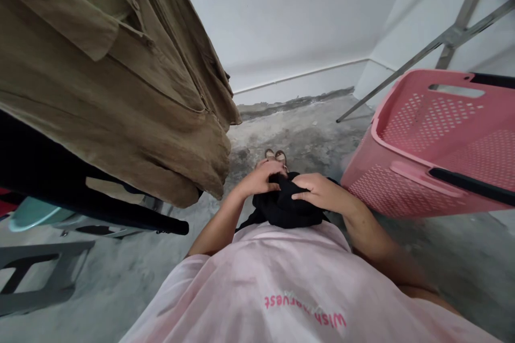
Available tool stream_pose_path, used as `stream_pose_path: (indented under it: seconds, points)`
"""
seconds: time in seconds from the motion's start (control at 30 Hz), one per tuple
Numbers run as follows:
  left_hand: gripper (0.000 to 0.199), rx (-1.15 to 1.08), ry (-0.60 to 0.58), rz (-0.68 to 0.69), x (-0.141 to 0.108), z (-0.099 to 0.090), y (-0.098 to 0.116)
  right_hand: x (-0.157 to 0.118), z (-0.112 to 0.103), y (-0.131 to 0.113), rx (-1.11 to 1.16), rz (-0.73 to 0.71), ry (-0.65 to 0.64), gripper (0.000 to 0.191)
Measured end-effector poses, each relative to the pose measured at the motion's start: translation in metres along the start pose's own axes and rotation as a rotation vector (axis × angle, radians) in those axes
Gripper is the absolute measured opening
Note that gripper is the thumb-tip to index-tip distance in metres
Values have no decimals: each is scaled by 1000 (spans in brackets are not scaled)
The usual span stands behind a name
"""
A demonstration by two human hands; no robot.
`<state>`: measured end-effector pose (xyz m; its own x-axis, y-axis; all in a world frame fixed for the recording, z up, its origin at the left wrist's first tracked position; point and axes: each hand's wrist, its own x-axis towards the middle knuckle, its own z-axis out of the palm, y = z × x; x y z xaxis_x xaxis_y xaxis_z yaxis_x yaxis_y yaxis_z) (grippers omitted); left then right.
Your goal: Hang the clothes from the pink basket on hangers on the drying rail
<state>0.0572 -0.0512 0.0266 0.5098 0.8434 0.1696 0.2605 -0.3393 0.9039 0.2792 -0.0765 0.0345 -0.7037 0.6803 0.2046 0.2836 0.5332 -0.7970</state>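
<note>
A bunched black cloth [287, 203] lies against the front of my body, just below the hem of a pale pink shirt. My left hand [263, 178] is at the cloth's left side, its fingers curved over the upper edge and the thumb pointing inward. Across from it, my right hand [316, 191] grips the right side of the cloth, thumb and fingers pinching a fold. A small gap of black fabric separates the two hands.
Brown garments [140, 91] hang at the left, above a black garment [100, 198]. A grey stool [60, 273] and teal basin [36, 213] stand lower left. At right are a pink perforated basket [406, 171] and a metal rack [453, 36].
</note>
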Motion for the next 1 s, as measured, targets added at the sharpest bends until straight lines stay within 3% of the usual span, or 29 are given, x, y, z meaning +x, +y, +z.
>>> stream_pose_path:
  seconds: [0.03,0.1,0.2,0.27,0.33,0.47,0.53,0.63,0.77,0.83,0.93,1.0]
  points:
    - [17,-22,61,-70,0,1,-5,-1,-2,3,-15,32,37,18]
    - [20,-86,338,-176,-4,0,-10,-2,-6,10,-53,122,133,15]
    - [25,-197,772,-171,-13,-13,-6,-2,-11,20,-75,215,270,17]
    - [22,-225,844,-126,-17,-21,0,-1,-12,22,-54,207,304,20]
    - [11,-223,760,-98,-18,-24,5,1,-10,19,-17,165,290,23]
    - [51,-282,366,-86,-10,-9,7,4,-5,7,50,59,233,25]
    - [44,-322,277,-101,-5,2,4,3,-5,3,66,33,231,25]
    - [22,-316,397,-137,-3,15,0,-1,-8,3,75,72,286,26]
    - [26,-333,675,-141,-16,19,1,-2,-10,10,69,160,448,26]
    - [29,-366,737,-157,-25,20,3,0,-9,12,102,180,481,24]
    - [27,-321,634,-146,-35,23,5,2,-7,13,186,201,484,24]
    - [21,-250,403,-99,-37,24,6,3,-7,12,229,209,493,25]
